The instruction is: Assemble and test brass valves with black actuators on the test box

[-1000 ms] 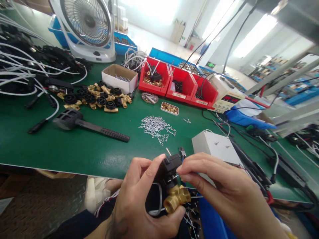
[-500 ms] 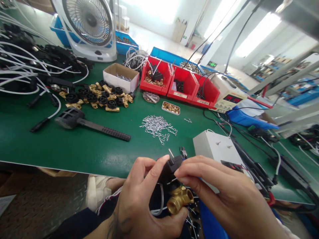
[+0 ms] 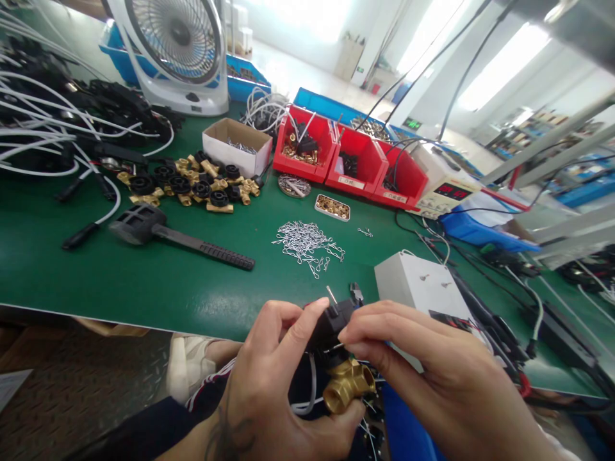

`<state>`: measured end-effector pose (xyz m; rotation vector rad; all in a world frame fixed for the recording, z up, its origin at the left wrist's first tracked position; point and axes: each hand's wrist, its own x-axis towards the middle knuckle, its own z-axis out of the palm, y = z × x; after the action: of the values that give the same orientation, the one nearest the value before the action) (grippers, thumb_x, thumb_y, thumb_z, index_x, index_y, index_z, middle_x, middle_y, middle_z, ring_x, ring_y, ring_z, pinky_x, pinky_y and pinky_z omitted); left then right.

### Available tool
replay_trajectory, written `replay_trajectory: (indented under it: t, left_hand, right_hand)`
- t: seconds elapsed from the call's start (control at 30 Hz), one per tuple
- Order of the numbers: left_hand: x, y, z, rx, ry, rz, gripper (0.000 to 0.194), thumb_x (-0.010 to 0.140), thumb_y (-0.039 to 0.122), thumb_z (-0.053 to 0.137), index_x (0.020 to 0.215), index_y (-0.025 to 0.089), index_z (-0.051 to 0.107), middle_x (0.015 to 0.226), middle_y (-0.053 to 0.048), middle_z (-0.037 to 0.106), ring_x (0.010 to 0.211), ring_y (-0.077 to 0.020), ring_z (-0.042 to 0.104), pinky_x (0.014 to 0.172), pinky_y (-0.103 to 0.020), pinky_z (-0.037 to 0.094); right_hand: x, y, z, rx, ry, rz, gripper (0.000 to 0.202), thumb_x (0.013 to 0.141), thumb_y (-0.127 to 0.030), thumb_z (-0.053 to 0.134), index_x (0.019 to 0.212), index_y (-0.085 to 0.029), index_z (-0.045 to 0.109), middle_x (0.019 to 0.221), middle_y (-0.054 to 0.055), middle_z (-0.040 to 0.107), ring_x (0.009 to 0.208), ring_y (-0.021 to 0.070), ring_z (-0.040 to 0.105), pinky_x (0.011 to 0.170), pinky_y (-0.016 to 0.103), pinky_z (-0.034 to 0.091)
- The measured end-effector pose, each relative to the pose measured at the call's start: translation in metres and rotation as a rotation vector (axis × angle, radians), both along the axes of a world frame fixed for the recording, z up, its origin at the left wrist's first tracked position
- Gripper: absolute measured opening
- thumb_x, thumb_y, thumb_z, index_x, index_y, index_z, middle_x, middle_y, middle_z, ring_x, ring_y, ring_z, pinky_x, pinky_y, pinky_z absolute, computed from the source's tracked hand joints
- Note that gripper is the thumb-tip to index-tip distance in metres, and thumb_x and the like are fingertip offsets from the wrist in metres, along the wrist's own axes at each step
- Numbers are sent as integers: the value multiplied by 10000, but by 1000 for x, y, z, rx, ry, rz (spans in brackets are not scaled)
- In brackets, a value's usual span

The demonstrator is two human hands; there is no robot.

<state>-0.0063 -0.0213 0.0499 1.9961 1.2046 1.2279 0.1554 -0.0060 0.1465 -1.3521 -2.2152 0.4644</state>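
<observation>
"While the left hand [image 3: 281,378] was the nearer one to us, what did it have?"

"It was clamped on a black housing [image 3: 331,325] and the brass fitting [image 3: 348,384] beneath, one digit on the housing's top and another against the brass. Both were held in front of the green bench [image 3: 211,307]."

"And the right hand [image 3: 432,365]?"

"Thumb and finger were pinched together at the housing's side, seemingly on a thin metal piece [image 3: 333,348] near the joint. Its end was lost at the fingertips."

"How far along was it, then?"

"The housing already sat over the brass, I'd judge. Whether the thin piece was fully seated I couldn't tell; I took that step to be unfinished."

"And beyond the hands?"

"A grey box [image 3: 401,278] stood just past the right hand. Beyond the left hand's fingertips lay a pile of wire clips [image 3: 307,242], loose and unused, so plenty remained. Out to that hand's left was a mallet [image 3: 204,246], untouched; farther off that way, a heap of brass fittings [image 3: 211,168] with black caps, no housing that I could make out on them. Farthest, beyond both hands, red bins [image 3: 300,168] held small parts."
</observation>
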Motion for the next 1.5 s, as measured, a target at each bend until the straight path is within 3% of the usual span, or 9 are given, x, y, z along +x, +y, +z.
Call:
replay_trajectory:
  t: [0.27,0.37,0.5,0.6,0.67,0.9,1.23,1.4,1.5]
  left_hand:
    - [-2,9,-14,-46,28,-43,733,698,261,703,1379,177,448,1095,-71,505,962,-208,595,826,-314,584]
    - [-3,12,-24,-91,10,-39,712,704,275,700,1371,202,461,1086,-63,513,961,-212,596,830,-331,582]
    - [-5,20,-29,-131,28,-10,665,725,298,705,1347,203,492,1072,-59,520,935,-211,598,831,-355,583]
    - [-6,25,-30,-122,26,-2,656,735,306,699,1342,173,492,1072,-66,525,928,-212,602,836,-367,580]
    - [-6,26,-31,-123,15,-6,663,737,307,697,1352,182,481,1078,-63,525,926,-210,604,835,-366,579]
    - [-7,27,-34,-133,24,-44,676,737,315,713,1357,178,480,1083,-61,516,945,-205,596,850,-365,573]
    - [-8,30,-33,-170,11,-54,671,733,328,704,1353,192,488,1079,-58,521,929,-212,598,844,-378,570]
    - [-10,30,-33,-198,0,-84,685,740,320,708,1372,203,473,1100,-58,506,974,-222,588,880,-386,554]
    - [-11,30,-35,-233,-32,-97,694,747,314,707,1389,226,459,1108,-49,498,974,-213,576,886,-381,544]
  right_hand:
    - [-4,-7,-33,112,75,-103,203,910,-76,539,844,-201,685,831,4,620,764,79,636,653,126,521]
    - [7,-7,-41,90,29,-150,169,950,-199,553,1080,-213,660,883,17,659,793,113,665,695,182,562]
    - [35,-9,-67,144,-324,-363,614,957,-451,515,1423,-62,425,1088,190,680,931,268,698,761,391,616]
    - [44,-15,-93,67,-753,-361,710,875,-495,625,1349,24,521,1101,294,678,955,393,691,729,495,614]
    - [42,-19,-102,25,-891,-359,721,804,-476,721,1308,19,576,985,266,707,860,382,703,682,478,618]
    - [36,-25,-93,-44,-880,-278,918,612,-481,867,1301,51,574,902,220,686,790,350,697,642,446,622]
    - [35,-15,-87,-222,-808,-320,829,748,-613,696,1254,33,578,967,244,671,893,385,700,706,478,596]
    - [28,-10,-87,-365,-743,-352,361,768,-323,640,1025,-73,603,878,174,682,774,314,700,648,396,545]
    - [37,-8,-75,-446,-543,-338,292,694,-153,519,980,-120,565,834,123,694,674,232,665,611,340,507]
